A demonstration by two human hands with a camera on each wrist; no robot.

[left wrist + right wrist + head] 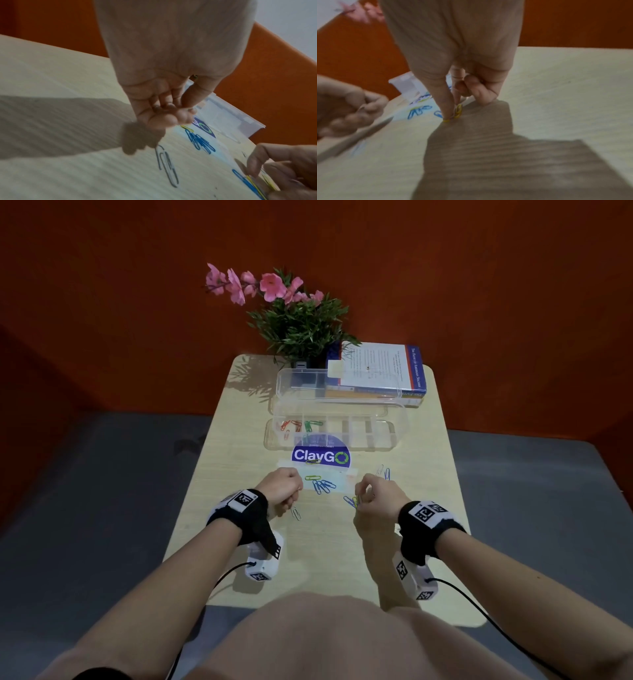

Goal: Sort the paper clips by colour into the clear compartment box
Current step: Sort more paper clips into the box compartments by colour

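The clear compartment box (394, 436) lies open mid-table, with red clips (289, 426) in its left end cell and green clips (310, 424) in the cell beside it. My right hand (359, 499) pinches a yellow paper clip (458, 111) between thumb and forefinger at the table surface, next to blue clips (349, 500). My left hand (282, 489) has its fingers curled in tight. A silver clip (169, 167) lies just below that hand, apart from the fingertips in the left wrist view. More blue clips (322, 486) lie between my hands.
A yellow-green clip (312, 477) and another on the ClayGo sticker (322, 455) lie in front of the box. Pale clips (383, 472) sit to the right. A potted plant (301, 330) and a book (376, 371) stand behind the box's raised lid (339, 385).
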